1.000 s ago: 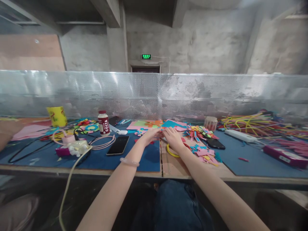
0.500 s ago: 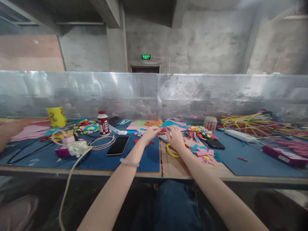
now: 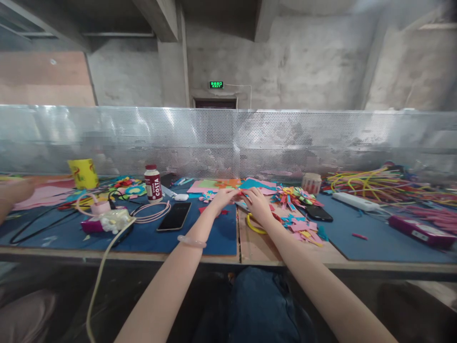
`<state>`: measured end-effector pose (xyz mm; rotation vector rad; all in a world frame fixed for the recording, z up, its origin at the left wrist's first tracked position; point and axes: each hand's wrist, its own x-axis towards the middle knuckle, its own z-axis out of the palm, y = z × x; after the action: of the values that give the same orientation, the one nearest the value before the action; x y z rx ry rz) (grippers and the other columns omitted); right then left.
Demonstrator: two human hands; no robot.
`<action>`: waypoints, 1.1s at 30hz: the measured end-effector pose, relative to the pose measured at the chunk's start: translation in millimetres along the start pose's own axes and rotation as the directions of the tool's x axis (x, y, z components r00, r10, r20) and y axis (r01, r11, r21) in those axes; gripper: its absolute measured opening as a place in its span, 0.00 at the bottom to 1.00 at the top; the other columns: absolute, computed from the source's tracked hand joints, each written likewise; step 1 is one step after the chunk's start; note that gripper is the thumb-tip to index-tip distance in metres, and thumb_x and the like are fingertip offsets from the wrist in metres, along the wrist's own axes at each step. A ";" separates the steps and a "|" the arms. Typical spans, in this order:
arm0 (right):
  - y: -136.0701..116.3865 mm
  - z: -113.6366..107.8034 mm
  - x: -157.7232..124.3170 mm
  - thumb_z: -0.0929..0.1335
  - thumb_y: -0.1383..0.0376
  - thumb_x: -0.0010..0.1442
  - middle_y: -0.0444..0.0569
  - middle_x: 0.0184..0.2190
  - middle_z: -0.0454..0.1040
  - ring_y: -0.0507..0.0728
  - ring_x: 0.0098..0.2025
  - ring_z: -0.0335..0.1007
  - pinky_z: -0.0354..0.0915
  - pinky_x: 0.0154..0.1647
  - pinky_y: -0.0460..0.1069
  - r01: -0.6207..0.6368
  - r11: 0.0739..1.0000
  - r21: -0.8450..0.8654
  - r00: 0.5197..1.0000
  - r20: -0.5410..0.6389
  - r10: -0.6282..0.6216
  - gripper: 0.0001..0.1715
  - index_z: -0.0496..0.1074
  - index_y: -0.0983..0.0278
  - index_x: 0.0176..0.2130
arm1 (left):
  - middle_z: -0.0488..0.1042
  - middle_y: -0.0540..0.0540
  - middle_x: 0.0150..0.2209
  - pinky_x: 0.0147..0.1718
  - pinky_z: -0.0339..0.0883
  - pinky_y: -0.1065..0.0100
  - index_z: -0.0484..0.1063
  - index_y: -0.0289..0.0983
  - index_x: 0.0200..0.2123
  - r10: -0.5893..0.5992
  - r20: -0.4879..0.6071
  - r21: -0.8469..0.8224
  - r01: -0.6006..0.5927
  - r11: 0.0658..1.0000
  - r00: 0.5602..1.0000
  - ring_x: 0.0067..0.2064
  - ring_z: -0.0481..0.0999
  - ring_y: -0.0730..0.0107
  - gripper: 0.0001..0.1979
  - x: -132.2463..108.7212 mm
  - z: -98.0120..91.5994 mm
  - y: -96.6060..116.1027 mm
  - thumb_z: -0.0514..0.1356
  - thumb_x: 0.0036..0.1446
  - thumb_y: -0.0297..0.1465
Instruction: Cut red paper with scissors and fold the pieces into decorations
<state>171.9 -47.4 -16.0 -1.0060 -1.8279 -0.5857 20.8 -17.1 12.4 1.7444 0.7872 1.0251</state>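
My left hand [image 3: 224, 199] and my right hand [image 3: 257, 204] meet over the middle of the table, fingertips close together. Between them they pinch a small red piece [image 3: 243, 193], mostly hidden by the fingers. Red scraps [image 3: 224, 211] lie on the blue mat beside my left hand. Yellow-handled scissors [image 3: 256, 225] rest under my right hand. Colored paper sheets [image 3: 210, 185] are spread just behind the hands. Pink and blue cut strips [image 3: 305, 228] lie to the right, with a pile of multicolored paper flowers [image 3: 293, 196] behind them.
On the left are a black phone [image 3: 174, 216], a Costa bottle [image 3: 153, 184], a yellow roll [image 3: 84, 173] and a power strip with cables [image 3: 110, 220]. Another person's arm [image 3: 14, 194] reaches in. A second phone [image 3: 319, 213] and pipe cleaners [image 3: 371, 183] lie right.
The red piece shows less between my fingers, and my right hand's fingers have shifted slightly. At the far left, the other person's arm has moved a little.
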 end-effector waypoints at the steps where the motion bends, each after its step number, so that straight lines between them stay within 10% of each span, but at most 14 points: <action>1: -0.1 -0.2 -0.1 0.58 0.64 0.60 0.51 0.34 0.67 0.56 0.39 0.61 0.59 0.42 0.51 -0.003 1.000 0.005 1.000 0.005 0.002 0.12 0.69 0.63 0.37 | 0.75 0.41 0.35 0.36 0.63 0.66 0.73 0.34 0.34 -0.007 -0.007 0.010 0.007 1.000 1.000 0.39 0.73 0.64 0.19 0.7 0.2 -0.4 0.56 0.47 0.44; 21: -4.1 -3.7 0.4 0.57 0.66 0.56 0.44 0.23 0.62 0.53 0.28 0.57 0.55 0.30 0.47 -0.238 0.906 0.351 0.970 0.036 0.241 0.10 0.61 0.63 0.25 | 0.72 0.44 0.35 0.35 0.63 0.67 0.71 0.34 0.34 0.117 0.086 -0.091 -0.109 0.990 0.989 0.36 0.70 0.69 0.16 -4.1 1.4 3.9 0.60 0.44 0.40; 33: 0.0 -0.5 0.4 0.60 0.61 0.51 0.41 0.19 0.63 0.50 0.24 0.57 0.54 0.25 0.45 -0.472 0.621 0.626 0.877 0.261 0.403 0.09 0.63 0.64 0.25 | 0.72 0.45 0.33 0.34 0.62 0.68 0.71 0.34 0.33 0.114 0.060 -0.139 -0.104 0.985 0.992 0.36 0.70 0.69 0.14 -1.7 1.0 2.3 0.62 0.43 0.37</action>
<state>172.1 -47.6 -15.4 -0.9129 -1.5788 0.4373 21.1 -19.8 13.8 1.7110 0.5711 1.0612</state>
